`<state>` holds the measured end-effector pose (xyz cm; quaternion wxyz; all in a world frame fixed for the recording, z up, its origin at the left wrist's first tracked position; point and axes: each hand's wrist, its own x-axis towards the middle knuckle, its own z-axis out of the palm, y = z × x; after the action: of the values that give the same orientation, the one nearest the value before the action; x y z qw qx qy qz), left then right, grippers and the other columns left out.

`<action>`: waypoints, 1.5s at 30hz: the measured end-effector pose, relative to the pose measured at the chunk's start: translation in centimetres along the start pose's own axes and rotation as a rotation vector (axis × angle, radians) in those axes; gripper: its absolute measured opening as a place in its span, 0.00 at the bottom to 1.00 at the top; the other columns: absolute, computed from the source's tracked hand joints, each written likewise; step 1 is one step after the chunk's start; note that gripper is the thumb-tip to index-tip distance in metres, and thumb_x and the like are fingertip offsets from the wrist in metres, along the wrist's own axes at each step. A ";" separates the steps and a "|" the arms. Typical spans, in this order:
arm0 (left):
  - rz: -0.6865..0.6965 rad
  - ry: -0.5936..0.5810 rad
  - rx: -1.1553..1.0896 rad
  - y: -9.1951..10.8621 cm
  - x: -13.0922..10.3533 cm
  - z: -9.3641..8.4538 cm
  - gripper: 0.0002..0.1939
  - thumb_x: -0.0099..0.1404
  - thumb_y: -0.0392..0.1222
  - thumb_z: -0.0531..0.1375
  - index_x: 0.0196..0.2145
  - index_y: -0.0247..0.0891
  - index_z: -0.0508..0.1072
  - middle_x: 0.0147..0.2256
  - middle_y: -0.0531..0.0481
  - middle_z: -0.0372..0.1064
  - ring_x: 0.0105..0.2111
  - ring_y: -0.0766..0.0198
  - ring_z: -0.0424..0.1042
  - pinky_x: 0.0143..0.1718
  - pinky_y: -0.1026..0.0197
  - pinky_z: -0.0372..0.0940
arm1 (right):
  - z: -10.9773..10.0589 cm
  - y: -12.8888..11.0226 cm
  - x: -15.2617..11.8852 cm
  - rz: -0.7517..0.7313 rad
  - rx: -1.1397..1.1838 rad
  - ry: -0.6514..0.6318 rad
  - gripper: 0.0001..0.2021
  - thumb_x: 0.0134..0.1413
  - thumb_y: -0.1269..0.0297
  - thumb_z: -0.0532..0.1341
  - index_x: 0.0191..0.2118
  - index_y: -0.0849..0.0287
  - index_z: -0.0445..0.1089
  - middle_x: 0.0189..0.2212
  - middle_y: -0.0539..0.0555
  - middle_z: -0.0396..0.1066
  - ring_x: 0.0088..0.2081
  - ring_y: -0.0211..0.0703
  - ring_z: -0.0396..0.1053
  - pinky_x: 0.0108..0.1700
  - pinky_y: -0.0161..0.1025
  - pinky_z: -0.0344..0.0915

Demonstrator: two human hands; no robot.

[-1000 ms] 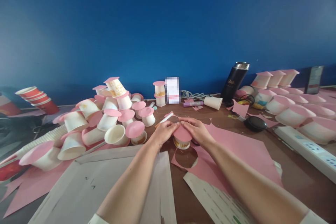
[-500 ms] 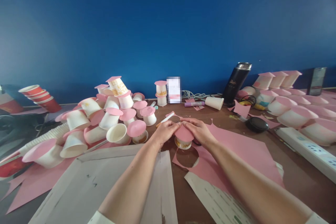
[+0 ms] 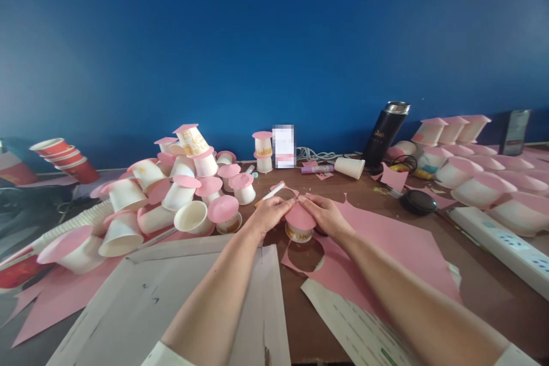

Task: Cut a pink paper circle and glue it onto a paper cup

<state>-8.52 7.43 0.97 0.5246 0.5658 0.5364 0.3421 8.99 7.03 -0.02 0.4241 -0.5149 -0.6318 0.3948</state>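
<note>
The brown tabletop [image 3: 480, 291] carries a pink paper sheet [image 3: 386, 246] under the right hand [image 3: 326, 214], capped cups [image 3: 171, 194] beyond the left hand [image 3: 268, 214], and a power strip [image 3: 501, 243] far right.

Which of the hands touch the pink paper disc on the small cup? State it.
Touching, both: the head view shows the left hand and right hand pressing the pink disc.

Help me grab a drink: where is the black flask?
In the head view, the black flask stands upright at the back right of the table, against the blue wall, just right of a tipped white cup.
</note>
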 end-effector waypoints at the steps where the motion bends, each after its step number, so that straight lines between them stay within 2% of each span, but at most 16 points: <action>1: -0.003 -0.001 -0.003 0.0 0.0 0.0 0.25 0.51 0.65 0.60 0.27 0.36 0.71 0.25 0.53 0.62 0.27 0.67 0.59 0.30 0.61 0.53 | 0.0 0.0 0.0 0.002 -0.014 0.007 0.19 0.55 0.48 0.57 0.42 0.54 0.77 0.41 0.53 0.76 0.45 0.50 0.72 0.47 0.43 0.66; 8: -0.025 -0.021 -0.041 0.0 -0.1 0.0 0.25 0.51 0.65 0.61 0.28 0.36 0.70 0.27 0.53 0.63 0.28 0.67 0.59 0.31 0.62 0.53 | -0.1 0.1 0.0 -0.006 -0.056 0.006 0.21 0.56 0.47 0.55 0.43 0.55 0.77 0.41 0.54 0.76 0.46 0.50 0.71 0.48 0.42 0.65; 13: -0.021 -0.033 -0.056 0.1 -0.1 0.0 0.25 0.51 0.64 0.62 0.25 0.36 0.68 0.24 0.54 0.61 0.26 0.68 0.57 0.28 0.62 0.51 | -0.1 0.1 0.0 0.005 -0.077 -0.002 0.23 0.57 0.47 0.55 0.45 0.58 0.76 0.42 0.55 0.76 0.46 0.50 0.71 0.48 0.40 0.64; 26: -0.042 -0.033 -0.047 0.9 -0.7 0.0 0.24 0.51 0.64 0.61 0.26 0.37 0.69 0.25 0.53 0.63 0.27 0.66 0.61 0.29 0.63 0.54 | 0.0 0.3 0.1 -0.014 -0.056 0.004 0.21 0.57 0.46 0.55 0.42 0.56 0.77 0.39 0.55 0.77 0.43 0.50 0.72 0.45 0.42 0.64; 32: 0.070 -0.029 0.030 0.9 -0.7 -0.2 0.25 0.55 0.65 0.57 0.26 0.37 0.70 0.25 0.51 0.64 0.28 0.63 0.64 0.31 0.60 0.57 | -0.3 -0.5 -0.4 -0.008 0.043 -0.003 0.23 0.57 0.44 0.54 0.43 0.56 0.77 0.41 0.54 0.76 0.45 0.51 0.71 0.48 0.43 0.65; 34: 0.130 -0.060 0.030 1.0 -0.6 -0.7 0.26 0.56 0.65 0.56 0.31 0.37 0.73 0.29 0.48 0.68 0.34 0.58 0.68 0.35 0.58 0.60 | -0.6 -0.8 -0.6 -0.014 0.082 0.064 0.24 0.58 0.43 0.52 0.44 0.56 0.76 0.44 0.54 0.76 0.48 0.52 0.70 0.51 0.45 0.63; 36: 0.190 -0.130 0.016 1.3 -0.7 -1.2 0.26 0.57 0.62 0.58 0.40 0.37 0.74 0.39 0.43 0.70 0.43 0.52 0.68 0.42 0.55 0.61 | -0.9 -0.7 -0.6 -0.027 0.103 0.153 0.25 0.58 0.42 0.52 0.45 0.55 0.75 0.45 0.54 0.75 0.50 0.51 0.69 0.54 0.46 0.61; 39: 0.260 -0.290 0.070 1.7 -1.1 -2.0 0.33 0.51 0.55 0.66 0.52 0.39 0.69 0.53 0.40 0.64 0.53 0.48 0.64 0.50 0.52 0.60 | -1.3 -0.2 -0.3 -0.041 0.130 0.208 0.25 0.58 0.42 0.51 0.44 0.55 0.75 0.44 0.55 0.76 0.50 0.51 0.69 0.56 0.48 0.60; 42: 0.262 -0.382 0.220 1.9 -1.5 -2.0 0.42 0.43 0.51 0.71 0.56 0.41 0.65 0.53 0.42 0.64 0.53 0.49 0.64 0.52 0.51 0.60 | -1.4 0.4 0.0 -0.031 0.133 0.214 0.26 0.57 0.41 0.51 0.43 0.56 0.76 0.43 0.56 0.76 0.49 0.52 0.70 0.56 0.49 0.60; 45: 0.272 -0.347 0.348 1.9 -1.6 -1.6 0.38 0.42 0.51 0.71 0.51 0.37 0.69 0.47 0.43 0.69 0.49 0.49 0.67 0.49 0.52 0.62 | -1.5 0.7 0.1 -0.022 0.124 0.217 0.26 0.56 0.40 0.52 0.41 0.56 0.76 0.43 0.56 0.76 0.48 0.52 0.71 0.56 0.49 0.61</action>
<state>-9.85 6.49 3.38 0.4526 0.7643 0.4085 0.2101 10.58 7.35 -0.18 0.5252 -0.5204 -0.5623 0.3704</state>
